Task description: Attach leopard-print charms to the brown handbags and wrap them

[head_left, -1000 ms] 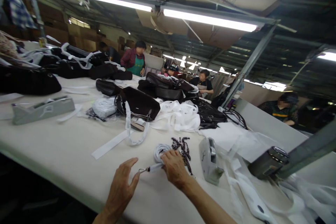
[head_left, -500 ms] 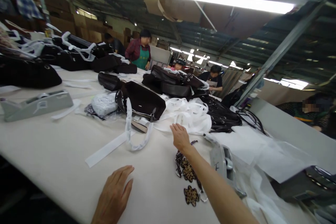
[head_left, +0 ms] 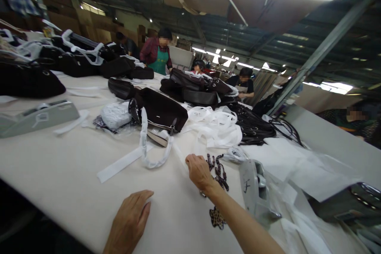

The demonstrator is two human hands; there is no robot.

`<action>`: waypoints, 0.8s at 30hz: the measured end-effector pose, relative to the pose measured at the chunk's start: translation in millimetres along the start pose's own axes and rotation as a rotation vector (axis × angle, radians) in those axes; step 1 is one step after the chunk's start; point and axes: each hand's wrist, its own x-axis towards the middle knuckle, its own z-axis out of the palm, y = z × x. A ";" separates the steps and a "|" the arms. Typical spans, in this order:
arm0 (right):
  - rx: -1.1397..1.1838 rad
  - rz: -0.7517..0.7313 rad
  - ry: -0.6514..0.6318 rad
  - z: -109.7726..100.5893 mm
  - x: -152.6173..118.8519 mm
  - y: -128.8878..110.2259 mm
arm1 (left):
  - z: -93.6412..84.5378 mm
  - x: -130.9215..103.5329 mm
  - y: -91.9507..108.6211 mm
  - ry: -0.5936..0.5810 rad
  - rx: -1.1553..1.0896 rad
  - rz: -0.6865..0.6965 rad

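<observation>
My right hand (head_left: pixel 199 171) is closed, its fingers pinching the end of a white strip (head_left: pixel 180 157) that runs back toward the heap of white strips (head_left: pixel 218 127). Flat on the table rests my left hand (head_left: pixel 131 216), fingers together and thumb a little apart, with nothing visible in it. Beyond the hands lies a dark brown handbag (head_left: pixel 162 109), its handle (head_left: pixel 143 139) wrapped in white. Leopard-print charms (head_left: pixel 216 218) with dark patterned straps (head_left: pixel 220 166) lie beside and partly behind my right forearm.
Grey tape dispensers stand at left (head_left: pixel 41 117) and right (head_left: pixel 253 186). A loose white strip (head_left: pixel 119 164) lies before the handbag, near a plastic-wrapped packet (head_left: pixel 116 115). Piled bags (head_left: pixel 190 87), black straps (head_left: pixel 253 127) and white sheets (head_left: pixel 297 158) fill the far side. Co-workers (head_left: pixel 159 51) are beyond.
My right hand has come back from the heap toward me and slightly left, closing on a white strip and drawing it out. My left hand stays in nearly the same place.
</observation>
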 end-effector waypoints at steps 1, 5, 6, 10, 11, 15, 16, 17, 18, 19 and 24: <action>0.045 0.009 0.004 -0.3 -11.5 -10.8 | -0.9 -0.1 1.0 -0.010 -0.026 -0.024; 0.358 0.098 0.013 -6.6 -45.2 -56.7 | -6.7 0.4 3.8 -0.124 -0.233 -0.224; 0.436 0.104 0.021 -9.6 -50.5 -68.1 | -9.0 1.5 4.7 -0.163 -0.304 -0.298; 0.635 -0.009 0.023 -25.2 -69.1 -111.6 | -17.1 12.6 14.5 -0.243 -0.693 -0.668; 0.648 -0.055 -0.002 -29.4 -74.4 -121.4 | -17.7 17.0 19.0 -0.240 -0.822 -0.773; 0.631 -0.179 -0.085 -49.1 -98.7 -151.8 | -12.4 38.0 40.4 -0.242 -1.359 -1.253; 0.647 -0.201 -0.083 -55.2 -105.1 -156.5 | -10.2 43.7 44.2 -0.233 -1.472 -1.359; 0.677 -0.224 -0.075 -61.8 -111.4 -159.9 | -8.1 49.7 46.6 -0.218 -1.575 -1.441; 0.718 -0.247 -0.067 -68.7 -117.6 -162.0 | -6.2 56.1 47.2 -0.201 -1.666 -1.493; 0.760 -0.261 -0.064 -75.8 -123.8 -162.5 | -4.5 63.1 46.0 -0.180 -1.738 -1.520; 0.974 -0.089 -0.311 -109.5 -159.2 -141.9 | 3.7 110.8 22.4 -0.105 -1.853 -1.515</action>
